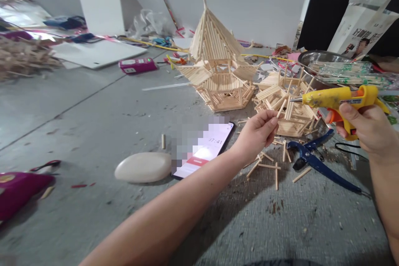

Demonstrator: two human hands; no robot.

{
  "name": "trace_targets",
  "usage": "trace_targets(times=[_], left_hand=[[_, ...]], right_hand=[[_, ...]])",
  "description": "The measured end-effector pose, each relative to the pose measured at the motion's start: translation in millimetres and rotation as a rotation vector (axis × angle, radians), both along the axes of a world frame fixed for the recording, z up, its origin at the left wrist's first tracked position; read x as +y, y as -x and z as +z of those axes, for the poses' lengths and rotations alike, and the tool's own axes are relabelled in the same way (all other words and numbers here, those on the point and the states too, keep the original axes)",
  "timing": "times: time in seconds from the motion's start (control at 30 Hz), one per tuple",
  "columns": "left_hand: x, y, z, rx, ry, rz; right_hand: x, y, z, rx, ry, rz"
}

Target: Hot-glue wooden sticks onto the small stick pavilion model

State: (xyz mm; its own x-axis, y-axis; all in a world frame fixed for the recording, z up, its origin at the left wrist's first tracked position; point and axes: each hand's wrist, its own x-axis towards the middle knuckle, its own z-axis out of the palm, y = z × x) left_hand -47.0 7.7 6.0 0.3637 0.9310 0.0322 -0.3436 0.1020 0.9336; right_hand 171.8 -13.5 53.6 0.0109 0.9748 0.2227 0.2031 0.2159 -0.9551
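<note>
Between thumb and fingers, my left hand [259, 131] pinches a short wooden stick [282, 108], tilted upward. My right hand [363, 122] is wrapped round the handle of a yellow glue gun [330, 98], whose metal nozzle points left, close to the stick's upper end. Just behind the stick is a low, partly built wooden stick structure [291, 126]. Farther back stands a pagoda-like model [224, 87] of the same sticks, with a tall pointed roof. Cut stick pieces [277, 174] lie loose on the floor below my left hand.
Blue cutting pliers [327, 170] lie below the glue gun. A lit phone [205, 149] leans by a white rounded object [143, 167]. Purple packages [139, 65] sit to the left. At the back right are a metal bowl [321, 56], bundled sticks [346, 72] and a white bag [358, 20].
</note>
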Motion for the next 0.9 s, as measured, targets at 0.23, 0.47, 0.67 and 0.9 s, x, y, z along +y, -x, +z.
trace_targets(times=[0.23,0.47,0.67,0.9], left_hand=[[0.6,0.6,-2.5,0.059,-0.037,-0.014],[1.0,0.6,-4.2,0.094,-0.072,-0.028],[0.4,0.2,-4.7,0.087,-0.065,-0.037],[-0.6,0.7,-1.4,0.108,-0.059,-0.036]], right_hand=[[0.2,0.6,0.9,-0.025,-0.016,-0.013],[-0.3,0.1,1.9,-0.044,-0.014,-0.008],[0.1,-0.9,1.3,-0.064,-0.018,-0.009],[-0.5,-1.5,1.2,-0.065,-0.009,-0.009]])
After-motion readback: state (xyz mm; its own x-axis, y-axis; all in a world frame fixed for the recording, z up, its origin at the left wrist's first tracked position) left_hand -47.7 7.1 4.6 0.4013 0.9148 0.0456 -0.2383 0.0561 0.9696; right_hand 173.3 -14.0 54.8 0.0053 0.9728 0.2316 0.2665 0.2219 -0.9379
